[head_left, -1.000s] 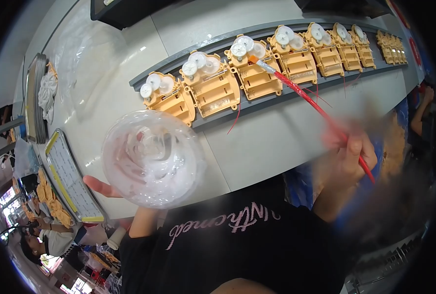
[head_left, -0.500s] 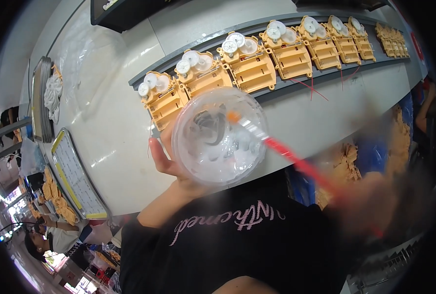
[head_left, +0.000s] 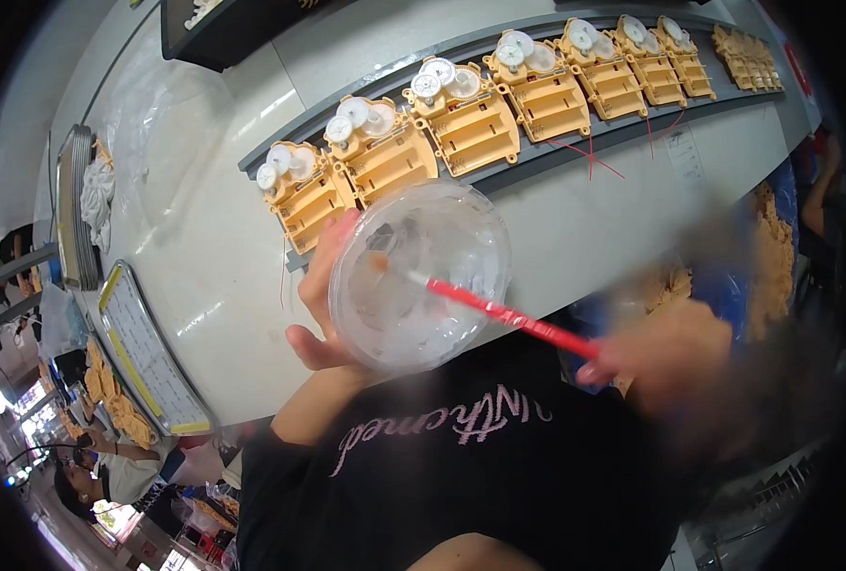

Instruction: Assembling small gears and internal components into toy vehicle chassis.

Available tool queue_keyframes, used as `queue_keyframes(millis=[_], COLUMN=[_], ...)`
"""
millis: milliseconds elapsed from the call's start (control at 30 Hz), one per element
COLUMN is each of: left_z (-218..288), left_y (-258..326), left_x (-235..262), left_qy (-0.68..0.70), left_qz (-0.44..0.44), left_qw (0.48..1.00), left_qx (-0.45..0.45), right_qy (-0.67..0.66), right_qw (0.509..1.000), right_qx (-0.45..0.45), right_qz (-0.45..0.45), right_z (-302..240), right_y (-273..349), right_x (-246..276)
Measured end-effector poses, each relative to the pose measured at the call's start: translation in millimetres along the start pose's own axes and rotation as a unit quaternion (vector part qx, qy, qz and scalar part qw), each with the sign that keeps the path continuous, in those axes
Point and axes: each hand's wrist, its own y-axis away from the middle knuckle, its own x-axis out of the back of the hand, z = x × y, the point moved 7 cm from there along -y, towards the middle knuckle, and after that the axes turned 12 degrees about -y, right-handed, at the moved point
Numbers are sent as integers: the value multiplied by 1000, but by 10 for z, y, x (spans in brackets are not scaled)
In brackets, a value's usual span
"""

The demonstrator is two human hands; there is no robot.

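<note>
- I see the left grip (head_left: pixel 324 290) grasping the clear round tub (head_left: pixel 466 238) from its left side, fingers curved behind the wall and thumb standing apart from them, so it is spread rather than clenched.
- The right grip (head_left: pixel 675 347) is closed around the red handle of the paintbrush (head_left: pixel 509 314); blur hides most of its fingers from me.
- The tub is above the table's near edge, tilted so I look down into it; the brush slants in from the right, its orange tip inside toward the left wall.
- Whitish, glossy stuff coats the inside of the tub.
- My pale table (head_left: pixel 233 305) carries a long grey strip (head_left: pixel 491 178) running from the left to the far right, with orange housings (head_left: pixel 466 133) in a row on it.
- A clear plastic sheet (head_left: pixel 171 124) lies at far left, near a black bin (head_left: pixel 190 48); nearer on the left is a flat tray (head_left: pixel 152 347) with yellow edging.
- Farther out, a co-worker (head_left: pixel 123 476) sits at near left, and another person's arm (head_left: pixel 823 186) shows at far right.
- I count one tub, one brush, one black bin and seven separate housings bearing white gears (head_left: pixel 437 76); the tighter cluster (head_left: pixel 747 62) at the strip's right end is too small to count.
</note>
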Motion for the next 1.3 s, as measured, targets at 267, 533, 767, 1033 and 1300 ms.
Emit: queue_keyframes(millis=[267,533,767,1033,1300], left_z=[-374,-416,-435,-364,-285], left_y=[113,334,360,248,160], left_x=[-139,-249,-275,-242,-315], left_qy=[422,554,578,696,747], left_qz=[79,97,121,68,89], left_qw=[812,614,601,592,520], left_qx=[396,555,539,401,404], right_qy=[-138,-4,73,127,261], right_qw=[756,788,825,879,881], right_qx=[-90,-104,-96,-81,-39], right_qz=[634,606,552,453,392], right_z=[612,779,573,443,391], right_y=[727,652,696,492,570], right_x=[626,720,680,680,777])
